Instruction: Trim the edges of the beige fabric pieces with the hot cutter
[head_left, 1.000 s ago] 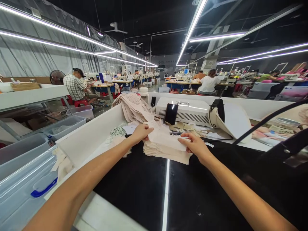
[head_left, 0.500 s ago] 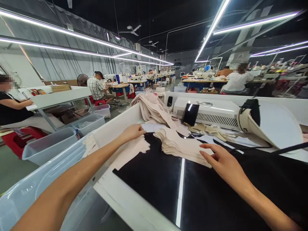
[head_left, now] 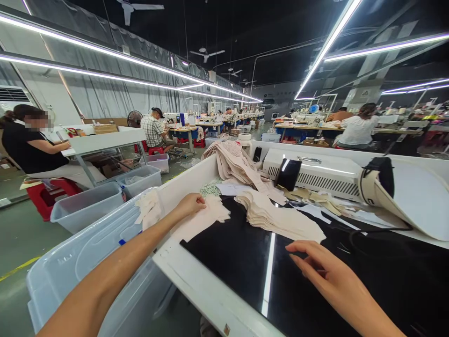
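Observation:
My left hand [head_left: 191, 206] is at the back left edge of a flat pile of cream fabric pieces [head_left: 201, 221]. Its fingers are curled together, and what they hold, if anything, is hidden. Over the black tabletop [head_left: 238, 262], my right hand [head_left: 324, 269] hovers with thumb and fingers apart, holding nothing. Just behind the right fingers lies a second, fanned stack of cream fabric pieces [head_left: 277, 216]. A white paper sheet [head_left: 232, 188] lies behind the two piles.
Long cream fabric strips [head_left: 235, 164] drape over the table's raised white edge. A dark phone-like slab [head_left: 288, 173] leans against a white vented machine [head_left: 315, 175]. A lidded clear bin [head_left: 94, 248] stands at left. Co-workers sit at other tables, one person [head_left: 35, 140] at left.
My right hand has moved off the fanned stack toward the near side. My left hand stays by the left pile. The view has shifted slightly left.

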### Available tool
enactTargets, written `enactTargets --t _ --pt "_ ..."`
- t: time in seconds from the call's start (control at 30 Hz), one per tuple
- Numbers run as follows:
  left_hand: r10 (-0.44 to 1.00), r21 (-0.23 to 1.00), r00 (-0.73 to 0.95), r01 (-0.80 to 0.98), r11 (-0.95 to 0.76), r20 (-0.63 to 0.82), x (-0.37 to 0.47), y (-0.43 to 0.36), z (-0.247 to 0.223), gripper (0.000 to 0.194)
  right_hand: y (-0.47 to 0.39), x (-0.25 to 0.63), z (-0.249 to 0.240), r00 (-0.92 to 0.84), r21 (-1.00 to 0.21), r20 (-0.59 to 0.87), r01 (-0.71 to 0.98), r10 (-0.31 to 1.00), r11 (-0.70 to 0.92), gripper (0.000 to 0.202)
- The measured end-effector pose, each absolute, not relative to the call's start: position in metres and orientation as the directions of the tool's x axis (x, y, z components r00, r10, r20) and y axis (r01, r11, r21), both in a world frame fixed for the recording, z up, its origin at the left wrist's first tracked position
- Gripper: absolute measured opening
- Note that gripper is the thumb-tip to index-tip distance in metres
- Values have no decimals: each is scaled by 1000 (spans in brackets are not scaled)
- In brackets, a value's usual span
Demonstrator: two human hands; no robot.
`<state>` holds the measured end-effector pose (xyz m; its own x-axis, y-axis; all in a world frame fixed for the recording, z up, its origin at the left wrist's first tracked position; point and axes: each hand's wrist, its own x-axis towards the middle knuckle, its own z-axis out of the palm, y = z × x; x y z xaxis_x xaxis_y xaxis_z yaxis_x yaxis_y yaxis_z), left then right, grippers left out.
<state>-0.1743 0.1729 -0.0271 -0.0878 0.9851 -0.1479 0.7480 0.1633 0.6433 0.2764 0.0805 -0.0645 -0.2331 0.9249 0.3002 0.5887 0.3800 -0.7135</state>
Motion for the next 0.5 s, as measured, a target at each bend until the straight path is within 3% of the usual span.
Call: enactTargets --t 0.23,0.5 --pt "983 773 -139 609 178 -116 -181 172 -34 46 69 277 -75 -323 -695 291 576 901 431 38" --pt "986 773 -150 617 148 -69 -184 170 -34 46 57 272 -80 -379 -700 246 567 892 434 37"
